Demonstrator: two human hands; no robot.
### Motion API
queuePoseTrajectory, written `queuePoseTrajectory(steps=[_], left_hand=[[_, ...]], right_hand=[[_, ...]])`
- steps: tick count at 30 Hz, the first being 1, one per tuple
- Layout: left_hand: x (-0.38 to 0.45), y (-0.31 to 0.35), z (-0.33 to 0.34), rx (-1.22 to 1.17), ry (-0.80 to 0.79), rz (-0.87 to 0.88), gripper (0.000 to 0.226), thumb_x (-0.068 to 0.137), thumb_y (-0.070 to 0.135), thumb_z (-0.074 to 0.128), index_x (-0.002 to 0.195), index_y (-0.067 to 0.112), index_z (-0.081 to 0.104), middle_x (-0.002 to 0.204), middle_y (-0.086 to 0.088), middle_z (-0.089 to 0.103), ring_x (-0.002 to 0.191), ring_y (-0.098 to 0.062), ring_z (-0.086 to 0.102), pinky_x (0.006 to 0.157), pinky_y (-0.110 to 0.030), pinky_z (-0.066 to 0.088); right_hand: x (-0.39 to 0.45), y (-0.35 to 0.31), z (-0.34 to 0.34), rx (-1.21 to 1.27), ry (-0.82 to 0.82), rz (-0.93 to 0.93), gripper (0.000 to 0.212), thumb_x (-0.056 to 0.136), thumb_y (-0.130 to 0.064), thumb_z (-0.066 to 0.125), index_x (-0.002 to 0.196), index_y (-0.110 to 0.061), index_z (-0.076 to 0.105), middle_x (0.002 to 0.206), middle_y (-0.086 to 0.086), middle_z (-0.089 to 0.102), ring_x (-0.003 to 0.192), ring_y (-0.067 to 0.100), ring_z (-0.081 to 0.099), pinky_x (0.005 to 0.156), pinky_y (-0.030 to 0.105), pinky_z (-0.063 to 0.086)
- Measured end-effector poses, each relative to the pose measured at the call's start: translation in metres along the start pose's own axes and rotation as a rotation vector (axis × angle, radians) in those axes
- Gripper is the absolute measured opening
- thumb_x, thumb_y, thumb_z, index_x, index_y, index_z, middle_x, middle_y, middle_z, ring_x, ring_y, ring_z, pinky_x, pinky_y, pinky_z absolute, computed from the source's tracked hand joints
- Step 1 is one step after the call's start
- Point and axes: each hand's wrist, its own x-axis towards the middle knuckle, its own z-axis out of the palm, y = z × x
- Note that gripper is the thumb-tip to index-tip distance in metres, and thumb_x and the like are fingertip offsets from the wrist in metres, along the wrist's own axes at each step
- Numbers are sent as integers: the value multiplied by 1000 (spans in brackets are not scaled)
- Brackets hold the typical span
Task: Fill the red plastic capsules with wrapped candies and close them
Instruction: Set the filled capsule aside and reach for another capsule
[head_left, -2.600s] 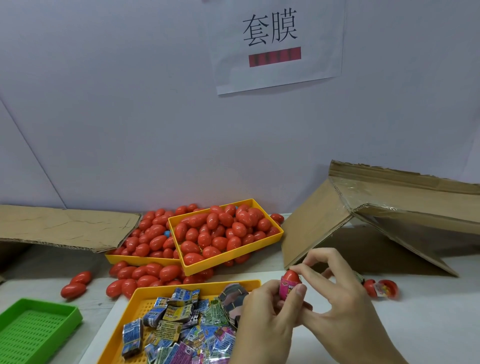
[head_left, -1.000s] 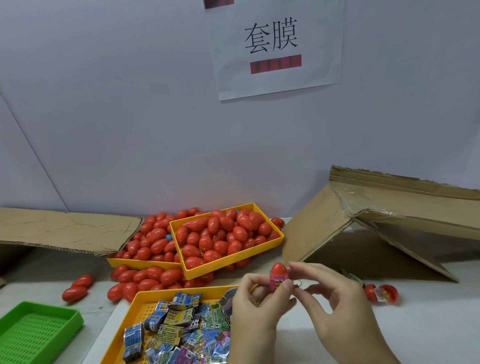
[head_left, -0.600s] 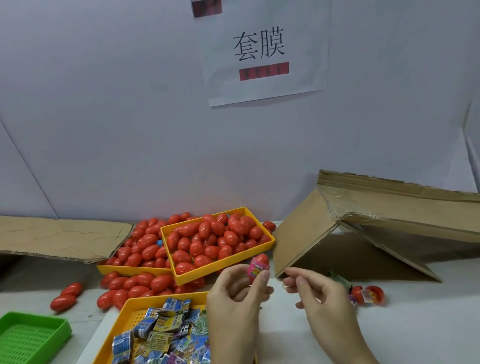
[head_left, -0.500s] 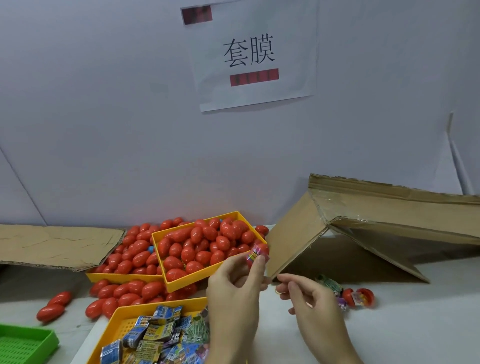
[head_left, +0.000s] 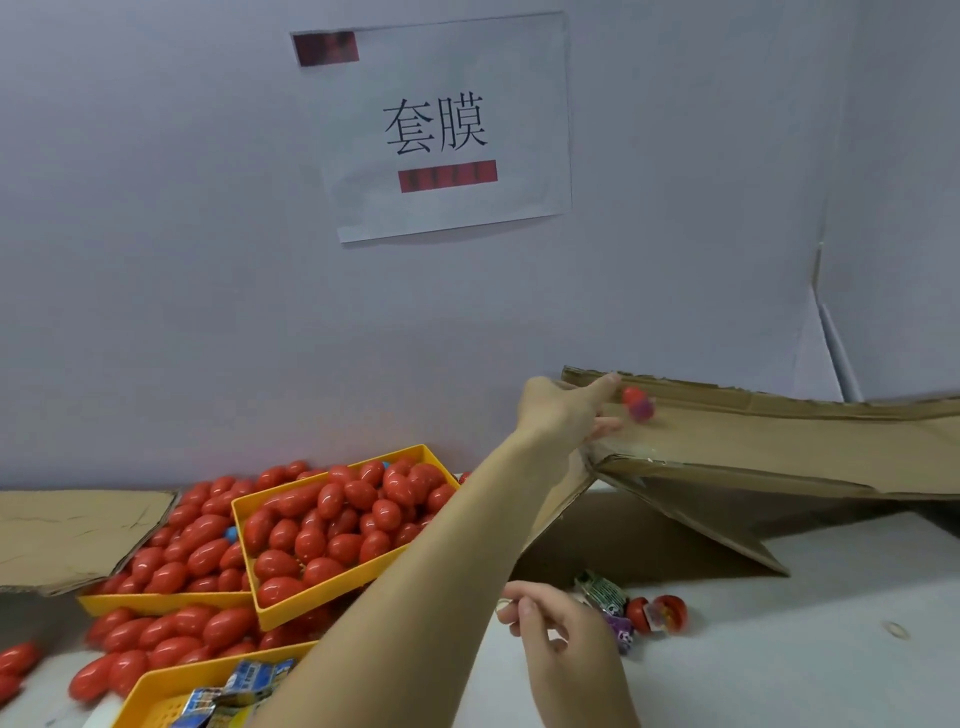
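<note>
Where our right hand (head_left: 558, 626) hovers near, fingers loosely curled and holding nothing, candies (head_left: 234, 693) in the near-left yellow tray (head_left: 150, 691), red capsules (head_left: 332, 525) heaped farther left, our left hand (head_left: 563, 413) outstretched far, fingers spread, blurred filled capsule (head_left: 638, 403) just beyond its fingertips at the cardboard ramp (head_left: 779, 436).

White table (head_left: 779, 675) — yellow trays (head_left: 363, 587), loose red capsules (head_left: 171, 649), folded cardboard (head_left: 675, 545), candy wrappers (head_left: 602, 592)

Glossy red capsules (head_left: 332, 525) were heaped in 2 yellow trays (head_left: 291, 616). A white sign (head_left: 447, 124) bore black characters and red bars. Brown cardboard (head_left: 779, 441) was seen on the white worktop (head_left: 805, 675).
</note>
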Motion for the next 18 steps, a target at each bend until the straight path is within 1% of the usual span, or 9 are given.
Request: queuePoseTrajectory(steps=[2, 5, 8, 10, 12, 13, 15, 17, 18], left_hand=[[-3, -7, -3, 45, 74, 51, 34, 95, 26, 64, 121, 3, 59, 99, -9, 69, 78, -16, 74, 65, -19, 59], [-22, -17, -18, 109, 173, 187, 8, 99, 21, 57, 100, 19, 64, 91, -1, 68, 86, -15, 69, 65, -19, 58], [-53, -34, -47, 254, 201, 326, 19, 98, 23, 56, 82, 28, 65, 84, 7, 72, 79, -9, 70, 69, -26, 59], [-77, -50, -71, 357, 202, 360, 23, 98, 21, 55, 79, 25, 68, 74, 8, 73, 69, -7, 70, 63, -22, 58], [-97, -69, -98, 431, 236, 344, 27, 98, 22, 55, 75, 22, 70, 70, 10, 71, 64, -5, 68, 59, -17, 55], [-105, -79, -111, 465, 284, 329, 29, 97, 22, 55, 72, 20, 69, 66, 9, 69, 61, -3, 65, 56, -15, 51], [-115, -97, -139, 531, 428, 290, 37, 96, 23, 58, 61, 15, 63, 52, 4, 59, 50, -4, 53, 48, -17, 40], [-123, -110, -164, 556, 570, 259, 46, 95, 21, 60, 51, 11, 50, 43, 4, 42, 44, -7, 39, 46, -19, 32], [-126, -115, -174, 573, 621, 249, 49, 94, 20, 61, 49, 9, 46, 42, 5, 38, 44, -8, 36, 46, -20, 31]], right_hand=[[0, 0, -1, -5, -6, 0, 32, 98, -21, 52, 84, -49, 58, 75, -26, 68, 84, -13, 60, 61, 4, 45], [0, 0, -2, -17, -19, -6, 27, 98, -23, 51, 89, -47, 59, 81, -24, 68, 85, -8, 62, 63, 4, 45], [-1, 1, -1, -19, -27, -9, 27, 98, -20, 52, 89, -43, 63, 80, -21, 69, 82, -6, 63, 62, 5, 46], [-1, 2, -1, -5, -30, 12, 30, 98, -15, 52, 88, -39, 66, 77, -16, 70, 79, -2, 64, 62, 9, 47], [-3, 2, -1, -20, -54, 29, 32, 98, -12, 52, 88, -38, 68, 75, -13, 70, 75, 1, 65, 62, 12, 49], [-4, 2, -1, -30, -67, 24, 32, 97, -11, 53, 89, -38, 68, 74, -13, 71, 74, 1, 65, 63, 12, 49], [-5, 2, 0, -39, -88, 10, 32, 97, -10, 53, 89, -37, 68, 74, -13, 72, 72, 2, 66, 63, 13, 49], [-6, 3, 2, -45, -95, 3, 30, 97, -10, 53, 91, -33, 70, 74, -14, 71, 70, 2, 66, 60, 12, 49], [-7, 3, 2, -47, -97, -1, 28, 96, -9, 53, 92, -31, 70, 73, -14, 71, 70, 2, 66, 58, 11, 48]])
